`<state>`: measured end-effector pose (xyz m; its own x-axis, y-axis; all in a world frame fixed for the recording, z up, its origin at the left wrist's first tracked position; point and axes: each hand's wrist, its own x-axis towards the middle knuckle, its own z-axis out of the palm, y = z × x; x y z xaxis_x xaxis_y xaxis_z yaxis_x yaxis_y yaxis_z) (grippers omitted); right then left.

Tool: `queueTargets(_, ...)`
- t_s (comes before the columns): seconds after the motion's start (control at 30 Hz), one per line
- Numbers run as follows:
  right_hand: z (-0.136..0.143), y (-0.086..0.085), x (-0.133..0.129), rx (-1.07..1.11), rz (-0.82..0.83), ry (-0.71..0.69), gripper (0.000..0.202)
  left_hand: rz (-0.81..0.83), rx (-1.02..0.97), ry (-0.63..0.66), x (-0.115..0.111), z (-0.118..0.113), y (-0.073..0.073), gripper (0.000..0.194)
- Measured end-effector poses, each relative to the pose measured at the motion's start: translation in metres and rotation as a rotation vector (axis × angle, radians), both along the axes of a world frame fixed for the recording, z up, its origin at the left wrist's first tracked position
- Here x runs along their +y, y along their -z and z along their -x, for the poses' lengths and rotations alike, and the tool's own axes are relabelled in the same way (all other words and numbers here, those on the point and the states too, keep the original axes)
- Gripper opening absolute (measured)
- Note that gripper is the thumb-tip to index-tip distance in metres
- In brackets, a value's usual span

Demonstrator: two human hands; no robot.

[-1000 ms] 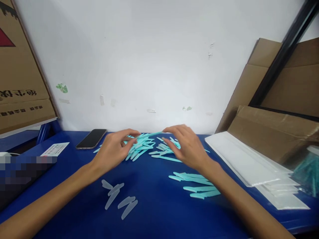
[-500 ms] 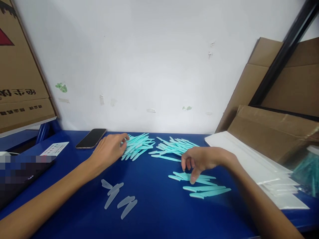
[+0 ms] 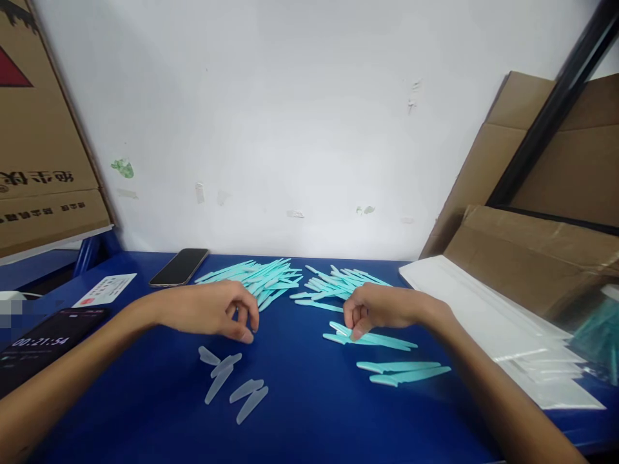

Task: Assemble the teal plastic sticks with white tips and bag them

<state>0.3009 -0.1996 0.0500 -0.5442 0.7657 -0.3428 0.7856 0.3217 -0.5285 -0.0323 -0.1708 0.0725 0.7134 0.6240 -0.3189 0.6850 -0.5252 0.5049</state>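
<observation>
Turquoise eyebrow razors lie on the blue table in a left pile (image 3: pixel 273 277) and a right pile (image 3: pixel 333 280). My left hand (image 3: pixel 217 310) hovers in front of the left pile, its fingers curled with a gap to the thumb and nothing between them. Thumb and fingers of my right hand (image 3: pixel 380 306) pinch the handle end of an eyebrow razor (image 3: pixel 382 339) in a small group. Closer to me, two more razors (image 3: pixel 403 374) lie side by side. Several translucent blade caps (image 3: pixel 251 405) are scattered below my left hand.
A dark phone (image 3: pixel 180 267) lies at the back left. Another phone (image 3: pixel 43 341) showing a timer and a printed card (image 3: pixel 105 290) sit at the left edge. White sleeves (image 3: pixel 483 316) are stacked on the right beside cardboard (image 3: pixel 527 258). A wall stands behind the table.
My left hand has drawn back from the left pile toward me and to the right, uncovering more razors. My right hand has moved slightly left and closed on a razor.
</observation>
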Motion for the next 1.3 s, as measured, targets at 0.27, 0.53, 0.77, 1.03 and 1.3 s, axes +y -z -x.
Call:
queueTargets(0.27, 0.006, -0.005, -0.004, -0.073, -0.174, -0.008, 0.023, 0.098, 0.102, 0.045, 0.0, 0.003, 0.008, 0.024)
queueTargets(0.53, 0.008, -0.01, -0.006, 0.011, -0.249, -0.016, 0.02, 0.059, 0.053, 0.068, -0.005, -0.002, 0.012, 0.016)
queueTargets(0.77, 0.018, -0.011, -0.009, -0.021, -0.486, -0.018, 0.022, -0.072, 0.036, 0.012, -0.007, -0.006, 0.019, 0.017)
queueTargets(1.03, 0.031, 0.005, -0.007, -0.044, -0.709, -0.067, 0.023, -0.116, -0.043, -0.034, -0.008, -0.014, 0.025, 0.027)
queueTargets(1.3, 0.036, 0.007, -0.007, -0.124, -0.771, -0.068, 0.024, -0.179, -0.025, -0.04, 0.0, -0.001, 0.01, 0.026)
